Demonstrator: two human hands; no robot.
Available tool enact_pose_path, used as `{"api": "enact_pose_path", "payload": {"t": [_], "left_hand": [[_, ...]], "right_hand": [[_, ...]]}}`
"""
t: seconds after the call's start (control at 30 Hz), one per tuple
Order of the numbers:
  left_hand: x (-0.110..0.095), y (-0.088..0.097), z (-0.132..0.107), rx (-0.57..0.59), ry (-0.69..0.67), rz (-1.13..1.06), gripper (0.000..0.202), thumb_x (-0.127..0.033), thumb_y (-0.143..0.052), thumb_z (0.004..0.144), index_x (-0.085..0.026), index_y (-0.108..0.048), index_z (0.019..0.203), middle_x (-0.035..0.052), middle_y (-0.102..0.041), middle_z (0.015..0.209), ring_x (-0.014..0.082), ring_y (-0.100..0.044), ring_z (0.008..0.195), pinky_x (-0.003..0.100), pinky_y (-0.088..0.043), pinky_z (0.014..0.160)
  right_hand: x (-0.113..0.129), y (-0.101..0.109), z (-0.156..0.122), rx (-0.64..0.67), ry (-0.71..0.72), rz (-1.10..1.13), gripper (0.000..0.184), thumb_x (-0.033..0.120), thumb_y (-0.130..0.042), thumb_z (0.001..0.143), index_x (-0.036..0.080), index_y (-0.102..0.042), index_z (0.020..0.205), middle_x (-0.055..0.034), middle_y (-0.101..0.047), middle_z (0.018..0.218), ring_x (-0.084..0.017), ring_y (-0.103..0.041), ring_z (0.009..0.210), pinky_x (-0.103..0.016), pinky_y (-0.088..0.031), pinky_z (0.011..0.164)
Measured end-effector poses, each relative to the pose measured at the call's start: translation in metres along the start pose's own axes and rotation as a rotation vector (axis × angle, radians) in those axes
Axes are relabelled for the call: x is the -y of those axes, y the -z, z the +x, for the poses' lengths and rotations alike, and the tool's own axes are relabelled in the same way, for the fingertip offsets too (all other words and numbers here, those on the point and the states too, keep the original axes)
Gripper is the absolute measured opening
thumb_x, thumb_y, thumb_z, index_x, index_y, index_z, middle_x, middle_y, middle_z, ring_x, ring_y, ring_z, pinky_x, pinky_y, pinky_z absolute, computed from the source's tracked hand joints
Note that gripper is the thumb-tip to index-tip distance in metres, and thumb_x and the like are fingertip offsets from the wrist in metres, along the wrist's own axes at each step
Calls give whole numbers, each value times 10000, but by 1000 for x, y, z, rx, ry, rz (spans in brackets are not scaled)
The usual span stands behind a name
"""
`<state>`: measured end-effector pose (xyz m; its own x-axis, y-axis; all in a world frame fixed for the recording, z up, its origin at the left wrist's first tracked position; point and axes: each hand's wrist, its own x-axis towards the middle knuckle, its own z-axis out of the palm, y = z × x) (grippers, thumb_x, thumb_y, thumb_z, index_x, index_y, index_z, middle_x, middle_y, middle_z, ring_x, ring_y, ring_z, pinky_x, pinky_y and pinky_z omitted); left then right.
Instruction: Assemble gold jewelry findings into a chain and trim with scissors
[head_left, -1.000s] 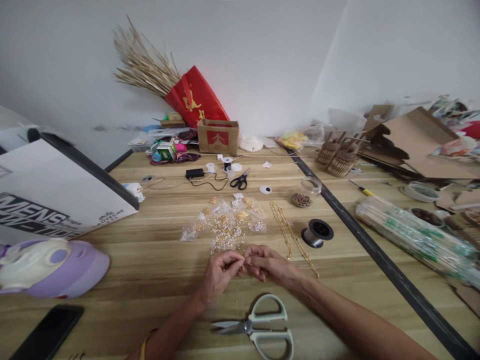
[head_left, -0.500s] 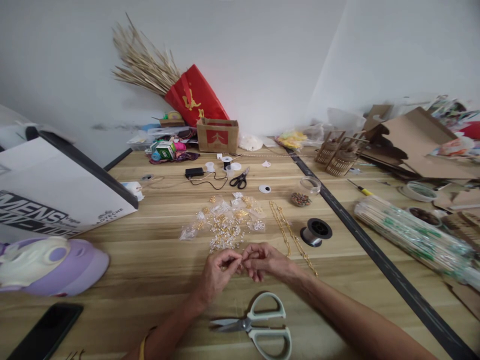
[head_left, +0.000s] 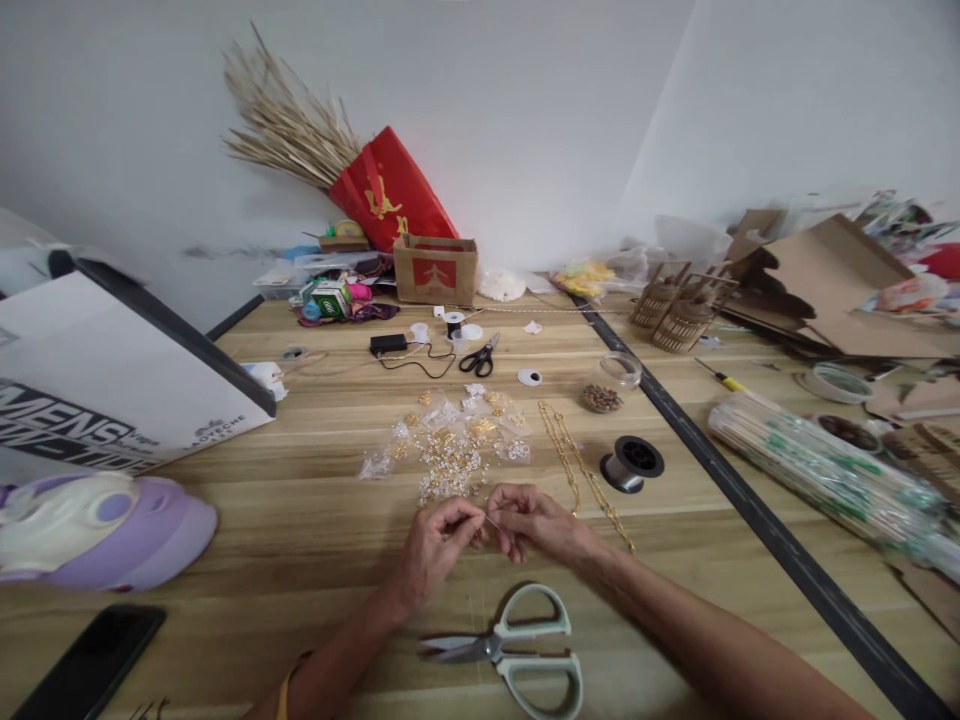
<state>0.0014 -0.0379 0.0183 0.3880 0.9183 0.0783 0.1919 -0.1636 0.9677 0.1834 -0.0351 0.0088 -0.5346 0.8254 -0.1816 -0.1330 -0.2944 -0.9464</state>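
Light wood-grain tabletop (head_left: 315, 545) against a plain grey-white wall (head_left: 525, 130), black strip (head_left: 720, 465) crossing it from 1 to 4 o'clock of the hands; white printed carton (head_left: 127, 365) at 10, brown cardboard pile (head_left: 840, 280) at 2. Left hand (head_left: 436, 548) and right hand (head_left: 529, 522) nearly meet at centre, fingers curled, fingertips pinched on a thin pale strand (head_left: 491, 520), detail too small. Clear-and-gold bead heap (head_left: 454, 462) at 12, gold-coloured link chain (head_left: 568, 452) at 2, pale-green-handled scissors (head_left: 496, 650) near 6.

Hands (head_left: 436, 545) slightly farther apart
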Motion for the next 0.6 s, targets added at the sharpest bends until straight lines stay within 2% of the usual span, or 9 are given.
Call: {"api": "enact_pose_path", "payload": {"t": [0.27, 0.6], "left_hand": [[-1, 0, 0, 22, 10, 9, 213, -315, -533, 828, -155, -585, 696, 9, -610, 649, 126, -602, 599, 214, -472, 587], [0, 3, 0, 68, -66, 121, 212, -309, -429, 892, -186, -529, 752, 4, -604, 682, 134, -601, 651, 233, -465, 648]], "right_hand": [[1, 1, 0, 26, -47, -27, 309, 426, -639, 752, 141, -522, 782, 17, -627, 535, -77, -560, 393, -140, -400, 364], [-1, 4, 0, 36, -78, -151, 278, 416, -583, 777, 149, -503, 782, 18, -643, 561, -69, -557, 395, -136, -373, 366]]}}
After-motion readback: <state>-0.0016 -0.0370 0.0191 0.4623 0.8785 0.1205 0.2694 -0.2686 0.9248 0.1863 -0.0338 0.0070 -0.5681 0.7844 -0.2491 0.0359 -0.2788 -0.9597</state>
